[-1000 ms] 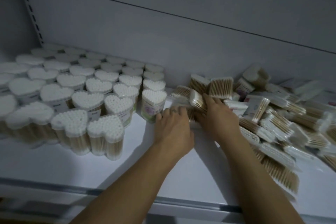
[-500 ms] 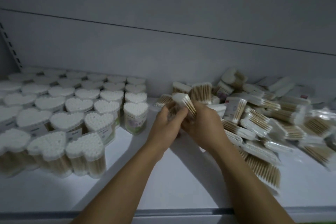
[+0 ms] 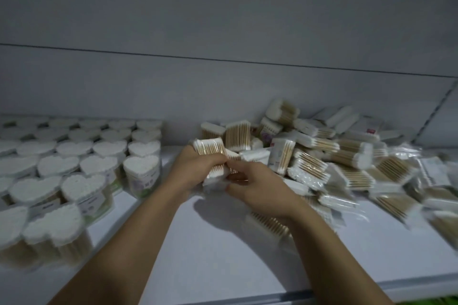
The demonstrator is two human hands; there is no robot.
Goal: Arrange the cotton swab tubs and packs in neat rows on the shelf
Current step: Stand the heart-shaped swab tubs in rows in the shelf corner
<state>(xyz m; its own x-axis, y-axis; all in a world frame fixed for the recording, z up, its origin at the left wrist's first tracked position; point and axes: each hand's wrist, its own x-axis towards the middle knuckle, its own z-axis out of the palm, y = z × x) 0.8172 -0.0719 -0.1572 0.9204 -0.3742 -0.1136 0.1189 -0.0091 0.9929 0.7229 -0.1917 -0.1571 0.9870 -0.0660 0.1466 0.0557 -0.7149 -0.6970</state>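
Observation:
Heart-shaped cotton swab tubs stand in rows on the left half of the white shelf. A loose heap of flat cotton swab packs covers the right half. Between them, just above the shelf, my left hand grips a small stack of swab packs. My right hand meets it from the right, fingers curled on the same stack's lower edge. What lies under the hands is hidden.
The grey back panel rises right behind the goods. The shelf's front lip runs along the bottom. A slotted upright stands at the far right. Bare white shelf lies between the tubs and the heap.
The view has swung right. My hands have lifted the stack of packs slightly and drawn it together between them; my right hand has slid lower on it.

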